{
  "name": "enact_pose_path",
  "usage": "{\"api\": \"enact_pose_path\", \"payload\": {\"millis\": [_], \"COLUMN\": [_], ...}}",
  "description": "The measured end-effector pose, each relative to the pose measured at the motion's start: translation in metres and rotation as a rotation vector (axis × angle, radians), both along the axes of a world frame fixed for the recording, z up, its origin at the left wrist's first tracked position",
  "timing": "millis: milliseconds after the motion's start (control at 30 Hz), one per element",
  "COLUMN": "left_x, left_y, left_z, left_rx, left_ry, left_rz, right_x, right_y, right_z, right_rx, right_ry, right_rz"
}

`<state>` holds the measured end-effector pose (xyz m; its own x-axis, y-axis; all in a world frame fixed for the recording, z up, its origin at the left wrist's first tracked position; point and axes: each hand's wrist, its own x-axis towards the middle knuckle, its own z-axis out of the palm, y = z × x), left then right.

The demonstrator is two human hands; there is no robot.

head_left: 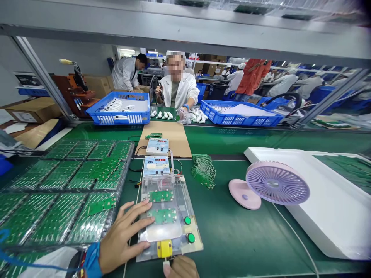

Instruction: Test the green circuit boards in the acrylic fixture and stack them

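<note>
My left hand (124, 237), wearing a blue wrist strap (93, 259), lies with fingers spread over the left side of a clear test fixture (189, 200). Its fingertips reach the edges of two green circuit boards, an upper board (161, 195) and a lower board (162, 216), seated in the fixture. At the bottom edge, my right hand (183, 267) is closed around a small white handle (166, 264) just below a yellow block (164, 249); part of this hand is cut off by the frame. Two green buttons, upper (187, 220) and lower (190, 238), sit on the fixture's right side.
Trays of circuit boards (58, 173) fill the left. Behind the fixture stand two display boxes (156, 166). Fanned boards (203, 170), a purple fan (278, 183) and a white tray (324, 231) lie right. Across the bench, a co-worker (176, 85) sits between blue baskets (121, 116).
</note>
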<state>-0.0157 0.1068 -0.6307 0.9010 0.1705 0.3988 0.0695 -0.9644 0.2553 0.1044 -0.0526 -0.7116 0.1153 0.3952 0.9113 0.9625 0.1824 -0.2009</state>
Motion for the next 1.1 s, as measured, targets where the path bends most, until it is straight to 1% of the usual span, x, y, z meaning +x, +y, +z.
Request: {"api": "enact_pose_path", "payload": {"millis": [100,167,200,267,333,400,433,500,567,600,700,800,867,933,1033,1100], "left_x": [0.0,0.001,0.002,0.005,0.011,0.022,0.028,0.044,0.061,0.069,0.087,0.094,0.093,0.09,0.084,0.08], "left_y": [0.001,0.002,0.002,0.003,0.007,0.016,0.022,0.037,0.052,0.058,0.073,0.079,0.081,0.082,0.082,0.081], "left_z": [0.001,0.004,0.008,0.019,0.037,0.057,0.067,0.086,0.098,0.102,0.107,0.106,0.104,0.099,0.092,0.089], "left_rx": [0.024,0.083,0.121,0.186,0.212,0.203,0.188,0.135,0.034,-0.012,-0.13,-0.23,-0.299,-0.374,-0.474,-0.511], "left_ry": [-0.005,-0.026,-0.044,-0.099,-0.173,-0.244,-0.265,-0.292,-0.291,-0.287,-0.276,-0.259,-0.248,-0.235,-0.221,-0.219], "left_rz": [-0.023,-0.041,-0.053,-0.068,-0.058,-0.02,0.002,0.049,0.12,0.146,0.235,0.265,0.256,0.244,0.226,0.205], "right_x": [0.002,0.003,0.003,0.003,0.006,0.015,0.021,0.037,0.055,0.064,0.084,0.094,0.096,0.096,0.093,0.089], "right_y": [-0.006,-0.01,-0.012,-0.015,-0.017,-0.017,-0.016,-0.006,0.011,0.021,0.051,0.069,0.075,0.076,0.069,0.06], "right_z": [0.012,0.021,0.025,0.033,0.042,0.054,0.061,0.077,0.092,0.098,0.104,0.097,0.094,0.095,0.106,0.115], "right_rx": [-0.071,-0.127,-0.12,-0.062,0.008,0.0,-0.039,-0.178,-0.359,-0.432,-0.623,-0.75,-0.771,-0.757,-0.738,-0.783], "right_ry": [0.005,0.011,0.03,0.063,0.072,0.055,0.054,0.06,0.075,0.047,-0.047,-0.049,-0.04,-0.046,-0.028,-0.003], "right_rz": [0.047,0.098,0.106,0.131,0.178,0.249,0.266,0.259,0.194,0.184,0.196,0.241,0.273,0.298,0.325,0.351]}}
